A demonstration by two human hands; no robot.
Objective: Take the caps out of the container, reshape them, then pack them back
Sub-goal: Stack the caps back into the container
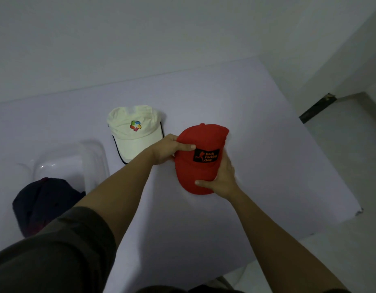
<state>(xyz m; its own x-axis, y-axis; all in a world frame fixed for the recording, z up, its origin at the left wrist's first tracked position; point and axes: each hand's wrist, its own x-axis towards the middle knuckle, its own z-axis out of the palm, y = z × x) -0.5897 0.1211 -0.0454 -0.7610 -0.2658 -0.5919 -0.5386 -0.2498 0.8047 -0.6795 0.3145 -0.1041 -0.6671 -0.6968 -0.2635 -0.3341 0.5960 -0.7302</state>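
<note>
Near left, a dark cap (45,199) lies in the clear container (94,157). Mid-table, right hand (224,178) and left hand (169,149) grasp the red cap (198,172); over-squeezing may crease its crown. Farther left rests the cream cap (134,132).

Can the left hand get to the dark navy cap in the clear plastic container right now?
Probably not yet: the left hand grips the red cap with the right hand. Once released, the navy cap's top looks uncovered.
</note>
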